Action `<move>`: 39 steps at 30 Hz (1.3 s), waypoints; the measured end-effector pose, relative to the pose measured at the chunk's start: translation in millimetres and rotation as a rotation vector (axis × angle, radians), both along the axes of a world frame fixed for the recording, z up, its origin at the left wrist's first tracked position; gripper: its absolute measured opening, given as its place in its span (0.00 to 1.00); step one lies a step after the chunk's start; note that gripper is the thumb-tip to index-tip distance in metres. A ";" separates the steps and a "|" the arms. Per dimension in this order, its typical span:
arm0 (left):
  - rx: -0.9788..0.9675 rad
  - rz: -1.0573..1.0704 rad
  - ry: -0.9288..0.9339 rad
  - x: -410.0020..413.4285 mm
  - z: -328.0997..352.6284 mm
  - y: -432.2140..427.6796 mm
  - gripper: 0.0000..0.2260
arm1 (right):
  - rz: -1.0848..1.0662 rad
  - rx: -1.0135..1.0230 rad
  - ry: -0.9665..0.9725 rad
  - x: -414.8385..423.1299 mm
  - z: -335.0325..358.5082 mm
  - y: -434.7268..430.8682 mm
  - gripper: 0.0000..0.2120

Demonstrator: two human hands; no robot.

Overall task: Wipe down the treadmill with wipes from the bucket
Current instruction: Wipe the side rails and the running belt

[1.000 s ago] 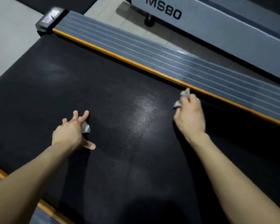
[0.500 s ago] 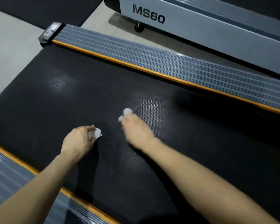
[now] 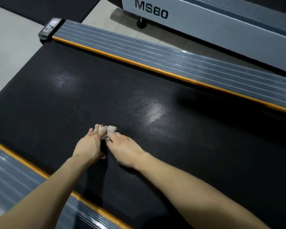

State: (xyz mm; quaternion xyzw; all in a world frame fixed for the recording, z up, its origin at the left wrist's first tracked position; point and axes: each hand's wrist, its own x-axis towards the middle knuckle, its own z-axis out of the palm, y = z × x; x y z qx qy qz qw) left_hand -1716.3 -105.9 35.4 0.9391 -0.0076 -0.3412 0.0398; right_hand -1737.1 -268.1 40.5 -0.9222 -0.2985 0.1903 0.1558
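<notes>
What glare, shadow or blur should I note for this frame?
Head view: two pale glare patches on the belt, the brighter beyond the right hand; a dark shadow along the far rail; the near rail streaked by motion blur; wipes slightly soft.

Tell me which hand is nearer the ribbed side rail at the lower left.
Left. The left hand lies on the belt closer to that side rail; the right hand, holding a wipe, sits just beyond it, farther from the rail.

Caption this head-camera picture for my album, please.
Left hand and right hand press crumpled wipes side by side on the black treadmill belt.
</notes>
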 end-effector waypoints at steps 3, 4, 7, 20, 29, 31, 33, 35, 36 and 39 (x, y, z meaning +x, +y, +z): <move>-0.006 -0.011 0.001 -1.2 0.9 -1.4 0.58 | -0.295 0.085 -0.203 37.8 -8.7 -80.2 0.15; 0.000 -0.001 -0.005 -1.2 1.0 -1.7 0.58 | -0.473 0.053 -0.279 56.9 -12.4 -125.5 0.16; 0.022 -0.002 -0.008 0.1 2.1 -2.8 0.58 | -0.886 -0.079 -0.365 89.4 -16.2 -248.0 0.16; 0.031 -0.003 -0.030 -0.5 -1.3 -3.0 0.59 | -0.207 0.077 -0.329 16.7 -30.4 -92.4 0.14; -0.029 0.043 -0.052 -2.5 0.1 -1.2 0.58 | -1.085 -0.054 -0.344 33.8 -16.4 -202.4 0.13; -0.058 0.046 -0.063 -4.6 3.8 0.4 0.55 | -0.901 -0.006 -0.191 10.5 -17.4 -134.2 0.14; -0.108 0.067 -0.101 -12.3 5.3 5.2 0.49 | -0.469 0.059 -0.063 -22.1 -16.2 -67.2 0.14; -0.153 0.068 -0.153 -28.5 7.3 8.0 0.40 | -0.093 0.072 -0.057 -54.9 -7.4 -25.4 0.16; -0.166 0.064 -0.171 -38.3 7.8 9.2 0.37 | -0.023 0.061 -0.097 -61.2 -10.3 -24.9 0.16; -0.186 0.034 -0.134 -65.7 9.0 10.9 0.36 | -0.278 0.045 -0.273 -48.3 -18.0 -74.3 0.17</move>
